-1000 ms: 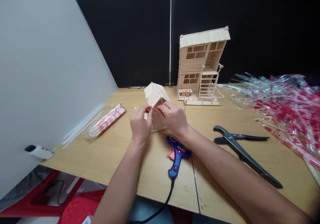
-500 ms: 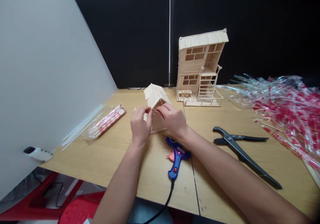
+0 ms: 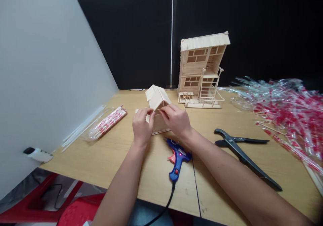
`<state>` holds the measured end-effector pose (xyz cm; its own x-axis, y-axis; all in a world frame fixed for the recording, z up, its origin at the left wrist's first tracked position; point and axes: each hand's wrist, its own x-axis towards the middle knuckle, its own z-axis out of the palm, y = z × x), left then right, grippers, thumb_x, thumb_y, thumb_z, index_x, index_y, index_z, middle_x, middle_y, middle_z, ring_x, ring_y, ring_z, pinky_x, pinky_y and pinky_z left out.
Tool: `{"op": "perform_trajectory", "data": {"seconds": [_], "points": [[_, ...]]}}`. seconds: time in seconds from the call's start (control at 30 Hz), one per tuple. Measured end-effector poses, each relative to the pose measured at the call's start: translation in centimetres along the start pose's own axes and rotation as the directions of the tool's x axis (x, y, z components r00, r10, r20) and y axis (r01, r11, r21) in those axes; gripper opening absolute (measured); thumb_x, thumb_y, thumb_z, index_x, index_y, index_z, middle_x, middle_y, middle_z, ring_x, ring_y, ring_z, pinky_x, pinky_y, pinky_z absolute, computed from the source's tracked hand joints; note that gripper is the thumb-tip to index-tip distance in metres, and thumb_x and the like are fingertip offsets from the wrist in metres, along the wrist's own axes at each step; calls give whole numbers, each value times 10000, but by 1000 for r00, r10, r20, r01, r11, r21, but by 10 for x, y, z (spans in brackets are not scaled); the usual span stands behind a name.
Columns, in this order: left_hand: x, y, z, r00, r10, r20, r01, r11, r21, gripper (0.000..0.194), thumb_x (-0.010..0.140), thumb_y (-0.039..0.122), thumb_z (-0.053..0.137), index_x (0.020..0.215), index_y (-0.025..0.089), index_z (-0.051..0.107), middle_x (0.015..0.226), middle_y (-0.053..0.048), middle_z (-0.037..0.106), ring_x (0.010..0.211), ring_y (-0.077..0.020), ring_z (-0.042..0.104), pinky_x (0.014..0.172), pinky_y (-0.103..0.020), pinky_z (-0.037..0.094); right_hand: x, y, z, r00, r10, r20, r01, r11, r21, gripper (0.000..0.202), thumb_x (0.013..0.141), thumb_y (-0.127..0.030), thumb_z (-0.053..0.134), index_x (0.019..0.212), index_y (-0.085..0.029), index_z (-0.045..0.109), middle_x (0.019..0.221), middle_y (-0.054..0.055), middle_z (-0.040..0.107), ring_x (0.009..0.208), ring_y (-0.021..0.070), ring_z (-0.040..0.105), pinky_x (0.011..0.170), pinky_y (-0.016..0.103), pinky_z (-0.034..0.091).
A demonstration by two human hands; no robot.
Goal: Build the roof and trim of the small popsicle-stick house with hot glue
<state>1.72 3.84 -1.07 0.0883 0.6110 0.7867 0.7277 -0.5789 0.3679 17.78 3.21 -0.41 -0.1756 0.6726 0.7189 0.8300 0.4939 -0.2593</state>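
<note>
A small wooden model house with a pitched roof stands at the middle of the table, partly covered by both hands. My left hand is at its front left, thumb and fingers pinched near the roof's lower edge. Across from it, my right hand pinches at the front right, below the gable. Whatever lies between the fingertips of either hand is too small to make out. Just below the right hand lies a blue glue gun with a lit red light.
Behind stands a larger two-storey stick house. Black pliers and a heap of plastic wrappers lie right. At left are a packet of sticks, loose white sticks and a white device.
My right hand has shifted slightly right, away from my left hand, uncovering a bit more of the small house's front. My left hand has barely moved.
</note>
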Motion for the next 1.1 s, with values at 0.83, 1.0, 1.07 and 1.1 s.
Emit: {"op": "perform_trajectory", "data": {"seconds": [0.83, 1.0, 1.07, 1.1], "points": [[1, 1, 2, 999, 14, -35, -15, 1000, -20, 82, 895, 231, 608, 943, 174, 643, 872, -54, 683, 849, -197, 627, 809, -325, 475, 1, -4, 5, 999, 39, -35, -34, 991, 129, 181, 958, -232, 527, 956, -168, 696, 929, 77, 721, 870, 203, 667, 774, 295, 485], [0, -1, 2, 999, 12, -37, -13, 999, -30, 89, 897, 235, 607, 951, 175, 644, 878, -58, 686, 854, -199, 630, 810, -326, 476, 1, -5, 6, 999, 48, -26, -44, 992, 119, 172, 955, -230, 526, 961, -167, 686, 928, 75, 721, 855, 201, 666, 764, 292, 482], [0, -1, 2, 999, 12, -38, -13, 999, -31, 90, 898, 239, 608, 951, 176, 644, 876, -57, 686, 853, -199, 630, 810, -327, 476, 1, -6, 5, 998, 52, -25, -49, 992, 113, 172, 954, -229, 527, 958, -166, 686, 924, 75, 721, 848, 201, 666, 760, 292, 481], [0, -1, 3, 999, 14, -40, -15, 999, -30, 89, 898, 239, 608, 949, 176, 644, 875, -57, 686, 853, -199, 630, 810, -327, 476, 1, -6, 5, 998, 54, -25, -51, 992, 113, 171, 954, -230, 527, 956, -166, 686, 923, 74, 721, 848, 200, 666, 759, 292, 480]]}}
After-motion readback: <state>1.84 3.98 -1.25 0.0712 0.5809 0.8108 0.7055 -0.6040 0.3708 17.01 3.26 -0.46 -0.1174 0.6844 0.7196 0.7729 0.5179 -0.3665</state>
